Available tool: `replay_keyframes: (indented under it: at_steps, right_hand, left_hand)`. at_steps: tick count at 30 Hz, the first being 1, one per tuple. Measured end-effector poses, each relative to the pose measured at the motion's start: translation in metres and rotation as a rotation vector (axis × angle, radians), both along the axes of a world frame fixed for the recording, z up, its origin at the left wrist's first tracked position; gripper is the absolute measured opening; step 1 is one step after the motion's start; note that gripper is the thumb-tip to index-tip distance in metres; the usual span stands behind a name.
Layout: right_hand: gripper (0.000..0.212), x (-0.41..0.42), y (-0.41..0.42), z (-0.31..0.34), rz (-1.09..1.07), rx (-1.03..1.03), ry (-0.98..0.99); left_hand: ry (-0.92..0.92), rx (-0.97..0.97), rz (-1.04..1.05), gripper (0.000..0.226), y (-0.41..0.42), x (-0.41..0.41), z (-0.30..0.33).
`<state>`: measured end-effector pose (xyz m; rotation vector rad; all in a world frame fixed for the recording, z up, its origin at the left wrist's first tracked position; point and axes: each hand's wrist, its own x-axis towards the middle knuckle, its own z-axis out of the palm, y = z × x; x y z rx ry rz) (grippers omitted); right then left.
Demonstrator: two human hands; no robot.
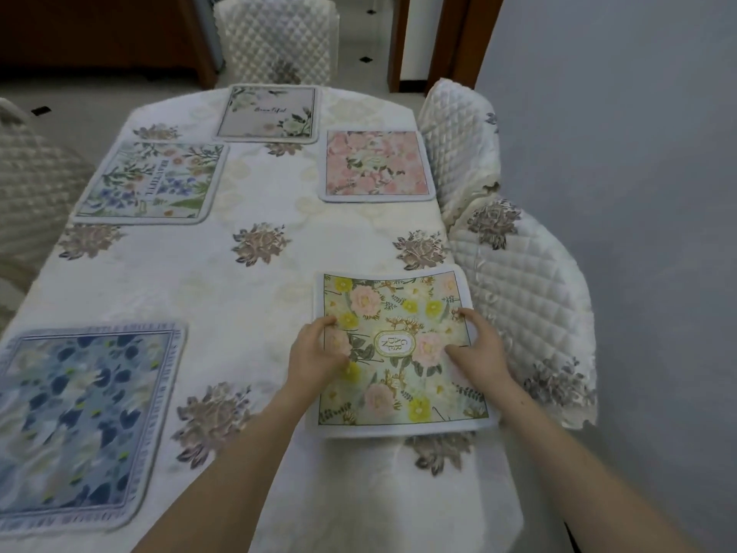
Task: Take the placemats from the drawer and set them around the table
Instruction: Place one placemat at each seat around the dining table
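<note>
A yellow-and-pink floral placemat (399, 397) lies at the near right of the table (247, 297), its far edge slightly lifted. My left hand (315, 355) grips its left edge and my right hand (478, 349) grips its right edge, thumbs on top. Other placemats lie flat on the cloth: a dark blue one (75, 425) near left, a blue-green floral one (149, 183) far left, a grey one (269, 113) at the far end, and a pink one (375, 163) far right.
Quilted white chairs stand around the table: two on the right (526, 305) (458, 129), one at the far end (279, 37), one on the left (32, 185). A grey wall (638, 153) runs close along the right side.
</note>
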<state>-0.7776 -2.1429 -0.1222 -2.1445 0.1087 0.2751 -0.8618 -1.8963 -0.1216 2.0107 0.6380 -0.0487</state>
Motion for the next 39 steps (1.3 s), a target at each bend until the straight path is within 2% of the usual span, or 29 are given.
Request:
replay_keyframes:
  at_steps: [3, 5, 6, 9, 10, 12, 14, 18, 21, 24, 30, 39]
  right_hand:
    - [0.065, 0.021, -0.004, -0.025, 0.001, -0.047, 0.012]
    - [0.060, 0.021, -0.006, -0.033, 0.068, -0.175, 0.006]
    - [0.058, 0.019, -0.008, -0.035, 0.125, -0.280, -0.037]
    - [0.058, 0.022, -0.007, -0.038, 0.296, -0.639, -0.263]
    - [0.057, 0.026, -0.001, -0.038, 0.340, -0.676, -0.348]
    - [0.055, 0.036, 0.022, -0.037, 0.432, -0.640, -0.484]
    - [0.055, 0.047, 0.051, -0.041, 0.514, -0.592, -0.522]
    - [0.063, 0.073, 0.081, -0.067, 0.534, -0.563, -0.393]
    - [0.061, 0.083, 0.072, -0.086, 0.574, -0.620, -0.406]
    - [0.059, 0.089, 0.053, -0.090, 0.621, -0.635, -0.407]
    - [0.063, 0.104, -0.001, -0.088, 0.488, -0.659, -0.352]
    - [0.071, 0.093, 0.005, -0.071, 0.440, -0.753, -0.354]
  left_hand:
    - [0.012, 0.005, 0.050, 0.068, -0.011, 0.018, -0.025]
    - [0.074, 0.074, 0.029, 0.065, -0.016, 0.019, -0.035]
    - [0.099, 0.184, 0.005, 0.063, -0.018, 0.017, -0.038]
    - [0.084, 0.727, -0.088, 0.060, -0.024, 0.017, -0.043]
    - [0.054, 0.789, -0.123, 0.062, -0.028, 0.022, -0.042]
    - [-0.060, 0.793, -0.242, 0.062, -0.040, 0.043, -0.038]
    - [-0.131, 0.809, -0.350, 0.058, -0.052, 0.072, -0.041]
    - [-0.034, 0.835, -0.436, 0.057, -0.053, 0.113, -0.069]
    - [-0.022, 0.854, -0.496, 0.057, -0.044, 0.116, -0.093]
    - [-0.051, 0.831, -0.487, 0.057, -0.038, 0.114, -0.096]
    - [-0.027, 0.789, -0.379, 0.060, 0.012, 0.091, -0.090]
    - [0.020, 0.892, -0.367, 0.061, 0.000, 0.078, -0.075]
